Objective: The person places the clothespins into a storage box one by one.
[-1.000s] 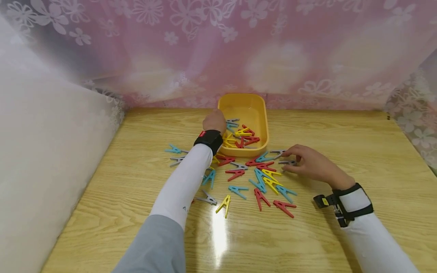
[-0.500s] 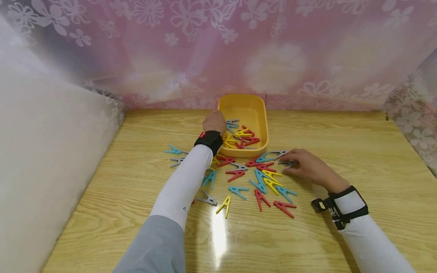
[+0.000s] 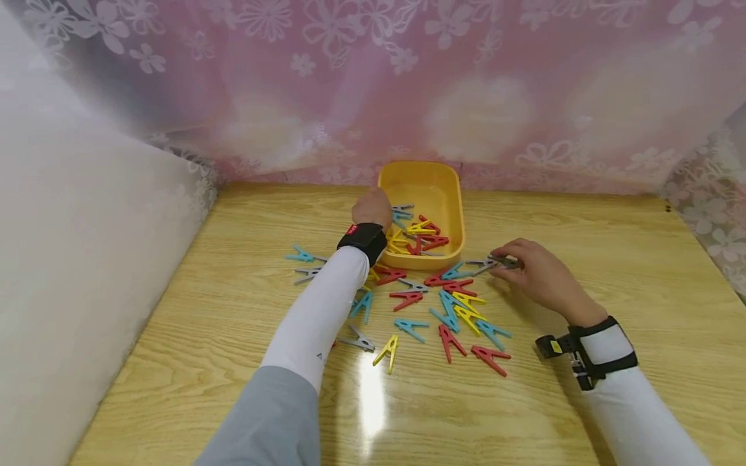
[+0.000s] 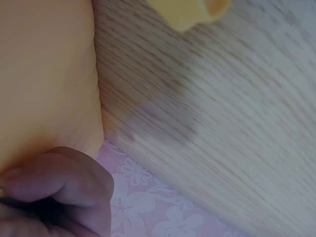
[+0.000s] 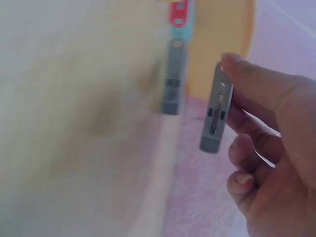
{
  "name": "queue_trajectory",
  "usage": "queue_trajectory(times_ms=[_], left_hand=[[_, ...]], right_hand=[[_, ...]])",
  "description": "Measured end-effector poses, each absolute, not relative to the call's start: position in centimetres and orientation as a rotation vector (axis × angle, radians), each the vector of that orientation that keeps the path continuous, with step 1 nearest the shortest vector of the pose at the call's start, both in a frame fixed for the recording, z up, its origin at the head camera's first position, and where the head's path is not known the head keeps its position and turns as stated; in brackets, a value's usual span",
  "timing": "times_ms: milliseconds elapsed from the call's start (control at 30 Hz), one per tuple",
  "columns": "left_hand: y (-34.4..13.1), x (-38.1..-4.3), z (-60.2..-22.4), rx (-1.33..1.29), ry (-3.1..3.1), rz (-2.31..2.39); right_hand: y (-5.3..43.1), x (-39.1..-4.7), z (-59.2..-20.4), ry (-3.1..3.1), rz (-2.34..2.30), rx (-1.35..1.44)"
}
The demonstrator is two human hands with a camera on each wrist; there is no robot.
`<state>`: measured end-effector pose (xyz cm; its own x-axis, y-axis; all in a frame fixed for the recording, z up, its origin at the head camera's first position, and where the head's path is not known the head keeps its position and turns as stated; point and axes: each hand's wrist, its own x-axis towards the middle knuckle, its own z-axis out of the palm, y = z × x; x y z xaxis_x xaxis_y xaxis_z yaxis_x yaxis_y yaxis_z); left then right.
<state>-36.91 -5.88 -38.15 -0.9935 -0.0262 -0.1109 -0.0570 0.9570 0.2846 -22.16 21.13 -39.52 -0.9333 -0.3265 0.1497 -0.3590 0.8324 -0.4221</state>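
Note:
In the head view my left hand sits at the left rim of a yellow plastic bin, gripping it; the fingertips are hidden there. The left wrist view has the curled fingers against the bin's wall. My right hand pinches a grey clothespin between thumb and fingers, lifted off the table. Its grey body shows edge-on in the right wrist view, near another grey clothespin. That other grey clothespin lies just left of the held one.
Red, blue, yellow and grey clothespins lie scattered before the bin, such as a red clothespin and a yellow clothespin. Several more are inside the bin. A wooden table ends at a pink flowered curtain behind and a white wall at left.
My right hand has picked up the grey clothespin and moved it slightly up and away from the table's front. The left hand stays at the bin; the head view shifts slightly.

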Motion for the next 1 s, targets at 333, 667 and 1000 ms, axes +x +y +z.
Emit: queue_trajectory(times_ms=[333, 667, 1000], left_hand=[[-6.0, -37.0, -38.2, -0.058, 2.991, 0.415], [-5.5, -36.8, -38.1, -0.067, 3.009, 0.407], [-5.9, -37.0, -38.1, -0.074, 3.011, 0.364]], right_hand=[[17.2, -25.1, -36.5, -2.762, 0.696, 0.576], [13.5, -27.6, -36.2, -2.747, 0.679, 0.74], [12.2, -28.1, -37.3, -2.848, 0.738, 0.773]])
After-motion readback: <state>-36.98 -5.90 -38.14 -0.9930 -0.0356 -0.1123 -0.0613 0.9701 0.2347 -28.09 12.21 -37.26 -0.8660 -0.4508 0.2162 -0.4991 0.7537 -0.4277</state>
